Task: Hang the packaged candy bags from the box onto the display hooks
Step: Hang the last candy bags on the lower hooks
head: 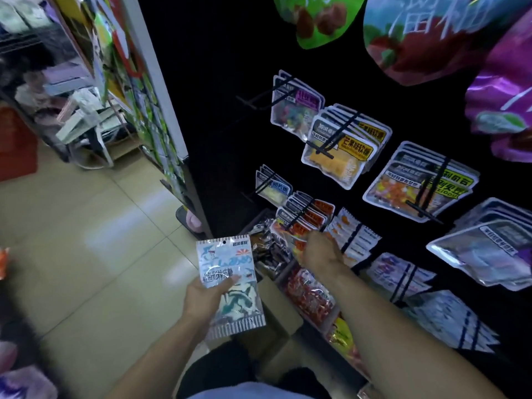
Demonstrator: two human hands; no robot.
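Beige floor tiles (95,226) filled the left half of my view, and a black display wall (230,125) rose on the right. I saw my left hand (205,295) holding one blue-and-white candy bag (229,286) upright, thumb curled across its front, hang hole at the top. It hovered over the tiles just left of the stock on the floor. My right hand (319,251) reached farther in, fingers curled toward the low packs; I could not tell whether it had hold of anything.

Just beyond that hand hung an orange-labelled stack (309,214) on a black hook, and beside it on the right a white stack with orange print (354,237). Farther up I counted four more loaded hooks: a small pale pack (273,185), a pack with a purple label (296,108), a yellow mango stack (345,145) and an orange-and-green stack (423,182). At the right edge hung a silvery stack (486,249), with two white-and-blue stacks (403,272) below it. Three large bags showed along the top edge, green (313,18), red-and-blue (426,33) and purple (506,90).

Loose wrapped candy (311,295) lay below my right forearm; I could not make out the box's edges. Open floor ran left to a cluttered shelf unit (80,116).
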